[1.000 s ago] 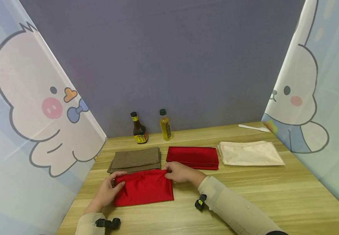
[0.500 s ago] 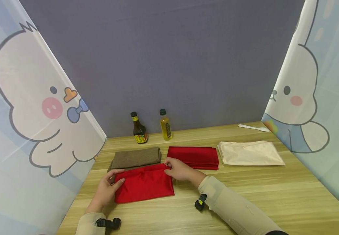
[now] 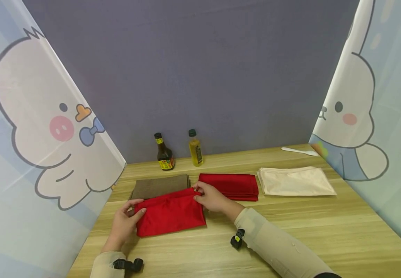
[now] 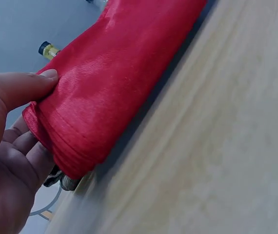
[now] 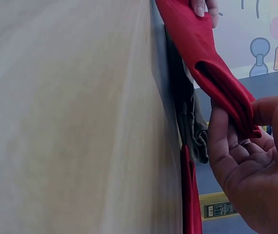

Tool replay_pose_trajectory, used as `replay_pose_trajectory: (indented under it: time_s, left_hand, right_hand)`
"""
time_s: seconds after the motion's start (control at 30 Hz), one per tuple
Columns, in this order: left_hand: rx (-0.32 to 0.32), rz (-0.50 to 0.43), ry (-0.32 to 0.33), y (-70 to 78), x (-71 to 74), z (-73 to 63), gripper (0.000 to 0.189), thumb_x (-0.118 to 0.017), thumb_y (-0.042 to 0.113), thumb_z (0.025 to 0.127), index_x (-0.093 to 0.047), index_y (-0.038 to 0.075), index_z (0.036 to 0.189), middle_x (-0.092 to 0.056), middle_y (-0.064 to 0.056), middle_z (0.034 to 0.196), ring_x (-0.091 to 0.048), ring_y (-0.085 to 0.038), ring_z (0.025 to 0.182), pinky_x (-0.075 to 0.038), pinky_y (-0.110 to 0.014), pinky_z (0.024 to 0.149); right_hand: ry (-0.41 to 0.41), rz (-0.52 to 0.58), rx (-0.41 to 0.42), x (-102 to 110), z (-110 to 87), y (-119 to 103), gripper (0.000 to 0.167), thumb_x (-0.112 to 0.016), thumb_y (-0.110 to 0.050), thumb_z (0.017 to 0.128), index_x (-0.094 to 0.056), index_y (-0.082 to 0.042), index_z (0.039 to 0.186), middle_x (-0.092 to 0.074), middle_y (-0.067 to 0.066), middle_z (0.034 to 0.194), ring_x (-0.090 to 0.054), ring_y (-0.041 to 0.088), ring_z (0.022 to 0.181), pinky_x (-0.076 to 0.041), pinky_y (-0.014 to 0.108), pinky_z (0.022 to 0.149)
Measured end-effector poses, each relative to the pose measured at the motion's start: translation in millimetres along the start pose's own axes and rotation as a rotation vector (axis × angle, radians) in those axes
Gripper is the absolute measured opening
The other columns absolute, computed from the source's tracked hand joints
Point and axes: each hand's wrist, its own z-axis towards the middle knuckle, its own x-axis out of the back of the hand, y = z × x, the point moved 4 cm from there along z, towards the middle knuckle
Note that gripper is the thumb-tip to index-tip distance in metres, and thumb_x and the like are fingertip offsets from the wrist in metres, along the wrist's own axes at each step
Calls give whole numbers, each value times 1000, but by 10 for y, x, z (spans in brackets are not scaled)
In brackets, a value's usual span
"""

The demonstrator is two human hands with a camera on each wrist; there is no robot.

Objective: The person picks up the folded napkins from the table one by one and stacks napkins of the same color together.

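Note:
A folded bright red cloth [image 3: 170, 214] hangs between both hands, lifted off the table, as the gap beneath it in the left wrist view shows. My left hand [image 3: 124, 222] pinches its left end, thumb on the near face and fingers behind. At the top right corner my right hand [image 3: 211, 197] pinches it between thumb and fingers. In the right wrist view the cloth [image 5: 217, 80] shows several folded layers. Behind it lies a folded brown cloth [image 3: 160, 186], partly hidden. A darker red folded cloth [image 3: 230, 185] lies just behind the right hand.
A folded cream cloth [image 3: 296, 181] lies at the right. Near the back wall stand a dark sauce bottle [image 3: 165, 154] and a yellow oil bottle [image 3: 196, 150]. A white plastic utensil [image 3: 299, 151] lies at the back right. Printed curtains flank the wooden table [image 3: 291, 231].
Both hands have raised the bright red cloth and shifted it slightly away from me, its right end more than its left. It now covers more of the brown cloth.

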Motion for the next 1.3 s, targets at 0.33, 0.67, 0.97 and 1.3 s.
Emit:
replay_pose_trajectory:
  time_s: [0.33,0.67,0.97,1.3]
  left_hand:
    - [-45,-117,15,50,-15,11,40,-77,-7,91,-64,-9,128,-67,-2,118,-72,-12,92,-61,-28,69]
    - [-156,-181,10,204,-114,28,40,-77,-10,90,-63,-12,127,-70,-7,124,-72,-9,100,-60,-23,76]
    - [-188,-136,35,287,-185,68,26,-78,-6,91,-71,-11,116,-65,-22,135,-70,-13,110,-58,-22,84]
    - [-193,-43,14,371,-281,105,31,-78,0,93,-73,-3,124,-64,-20,136,-68,-9,113,-56,-20,88]
  right_hand:
    - [50,-108,33,132,1,-43,30,-71,-13,101,-65,-15,131,-65,6,131,-63,25,119,-57,37,88]
    - [58,-63,40,349,-24,-132,31,-70,-11,101,-64,-11,132,-63,9,134,-65,21,101,-59,35,71]
    - [44,-37,16,484,-92,-189,38,-69,-13,102,-62,-12,140,-62,9,138,-65,16,80,-58,37,62]
    - [8,-49,48,618,-163,-217,47,-69,-19,103,-59,-30,148,-64,6,92,-57,18,62,-56,38,59]
